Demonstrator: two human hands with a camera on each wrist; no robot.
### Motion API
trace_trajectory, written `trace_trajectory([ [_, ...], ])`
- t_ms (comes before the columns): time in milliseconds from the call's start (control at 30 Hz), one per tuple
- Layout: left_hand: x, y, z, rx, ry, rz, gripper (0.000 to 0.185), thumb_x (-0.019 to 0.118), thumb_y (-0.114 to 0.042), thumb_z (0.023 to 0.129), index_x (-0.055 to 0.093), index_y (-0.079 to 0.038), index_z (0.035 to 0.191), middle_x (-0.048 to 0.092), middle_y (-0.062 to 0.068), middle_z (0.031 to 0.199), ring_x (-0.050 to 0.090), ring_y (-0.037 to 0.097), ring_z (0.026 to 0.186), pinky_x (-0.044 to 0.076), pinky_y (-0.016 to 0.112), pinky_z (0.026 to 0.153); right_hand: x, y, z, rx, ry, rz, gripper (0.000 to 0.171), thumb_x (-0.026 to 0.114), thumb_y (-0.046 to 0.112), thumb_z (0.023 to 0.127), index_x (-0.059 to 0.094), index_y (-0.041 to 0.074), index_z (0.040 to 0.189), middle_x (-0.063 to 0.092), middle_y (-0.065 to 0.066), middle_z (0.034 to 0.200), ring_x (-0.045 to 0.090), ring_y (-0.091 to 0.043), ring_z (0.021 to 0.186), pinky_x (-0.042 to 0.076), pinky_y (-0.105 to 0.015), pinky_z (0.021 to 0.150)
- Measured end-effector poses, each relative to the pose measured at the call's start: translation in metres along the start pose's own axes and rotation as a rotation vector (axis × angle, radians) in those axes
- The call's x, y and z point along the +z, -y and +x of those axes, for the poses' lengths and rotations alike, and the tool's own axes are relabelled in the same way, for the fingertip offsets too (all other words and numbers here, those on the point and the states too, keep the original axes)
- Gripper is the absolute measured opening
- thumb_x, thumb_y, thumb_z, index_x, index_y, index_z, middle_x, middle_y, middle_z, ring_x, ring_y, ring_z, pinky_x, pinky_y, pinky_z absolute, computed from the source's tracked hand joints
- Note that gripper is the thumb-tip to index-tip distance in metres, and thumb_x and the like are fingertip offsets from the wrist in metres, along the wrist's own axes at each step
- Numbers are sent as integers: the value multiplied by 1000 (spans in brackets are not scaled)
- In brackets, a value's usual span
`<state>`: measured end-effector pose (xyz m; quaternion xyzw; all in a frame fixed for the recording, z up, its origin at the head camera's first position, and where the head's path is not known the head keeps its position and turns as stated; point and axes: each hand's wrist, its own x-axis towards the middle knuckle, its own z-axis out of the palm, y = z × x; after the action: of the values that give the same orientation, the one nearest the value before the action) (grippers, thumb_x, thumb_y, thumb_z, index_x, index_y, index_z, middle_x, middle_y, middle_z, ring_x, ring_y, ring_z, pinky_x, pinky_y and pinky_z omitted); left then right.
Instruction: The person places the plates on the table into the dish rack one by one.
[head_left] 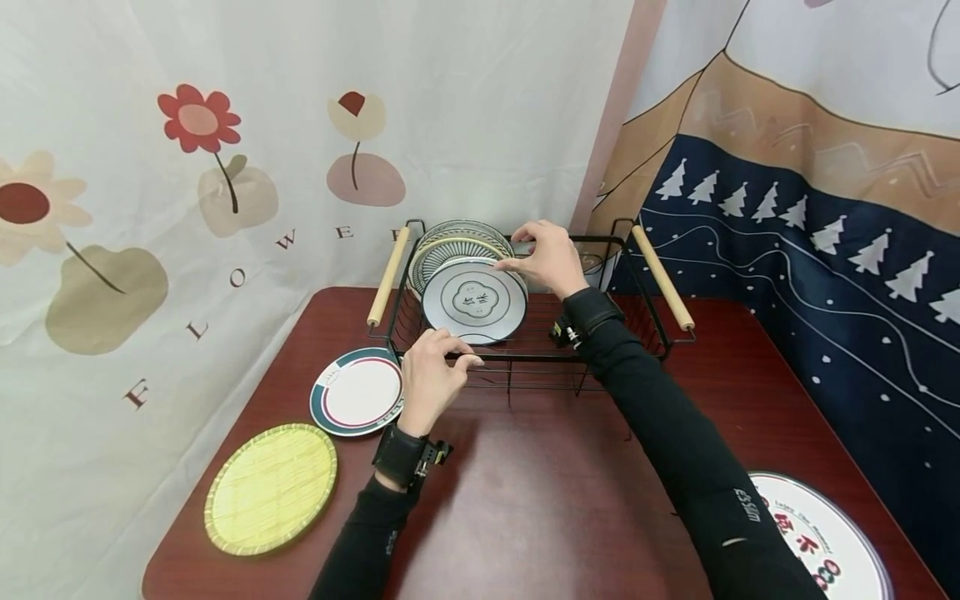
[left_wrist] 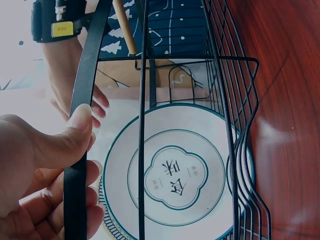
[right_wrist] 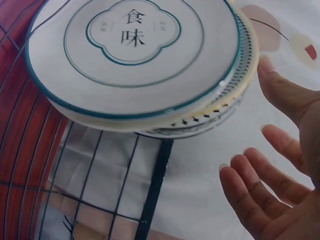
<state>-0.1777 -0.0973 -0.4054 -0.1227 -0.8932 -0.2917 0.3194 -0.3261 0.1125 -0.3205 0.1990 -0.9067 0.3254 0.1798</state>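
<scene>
A black wire dish rack (head_left: 555, 359) stands at the back of the table, holding several plates that lean in its left half. Foremost is a white plate (head_left: 474, 302) with a dark green rim and Chinese characters in its middle; patterned plates (head_left: 444, 252) are partly hidden behind it. My left hand (head_left: 435, 379) grips the rack's flat front bar (left_wrist: 76, 195), thumb on one side and fingers curled behind. Beside the plates' upper right edge, my right hand (head_left: 551, 260) has its fingers loosely spread. In the right wrist view that hand (right_wrist: 285, 165) holds nothing.
Wooden handles (head_left: 390, 277) rise at both rack ends. Left of the rack lies a teal-rimmed plate (head_left: 356, 392), with a round yellow woven mat (head_left: 272, 490) nearer me. A white plate with red print (head_left: 825, 533) sits at the right, partly behind my right sleeve. Printed curtains (head_left: 487, 108) hang behind.
</scene>
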Motion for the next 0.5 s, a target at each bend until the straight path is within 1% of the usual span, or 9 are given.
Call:
trace_trajectory([
  [100,0,0,-1,8,-8,1,13,90,-25,75,79,-19,78,60,-3,72,57,18,67,47,37,57,-9,-2,-4,6,38,13,61,88,41,78,68,9,126,65,-15,125,62,-31,102,51,-45,88],
  [167,0,0,-1,9,-11,1,13,90,-25,75,79,-19,78,60,-3,72,57,18,67,47,37,56,-15,-1,-7,6,72,24,65,88,40,79,65,8,130,63,-17,132,62,-33,108,51,-46,93],
  [300,0,0,-1,7,-1,7,13,89,-27,76,79,-19,78,59,-4,71,57,18,67,46,37,56,-27,0,-14,7,122,25,67,87,39,81,61,8,135,59,-17,139,60,-35,118,50,-48,100],
  [500,0,-1,0,10,-9,1,12,89,-25,76,79,-19,78,61,-3,72,59,18,69,48,38,58,-43,3,-23,-6,145,16,72,86,41,82,58,9,140,56,-16,144,58,-36,124,47,-49,105],
])
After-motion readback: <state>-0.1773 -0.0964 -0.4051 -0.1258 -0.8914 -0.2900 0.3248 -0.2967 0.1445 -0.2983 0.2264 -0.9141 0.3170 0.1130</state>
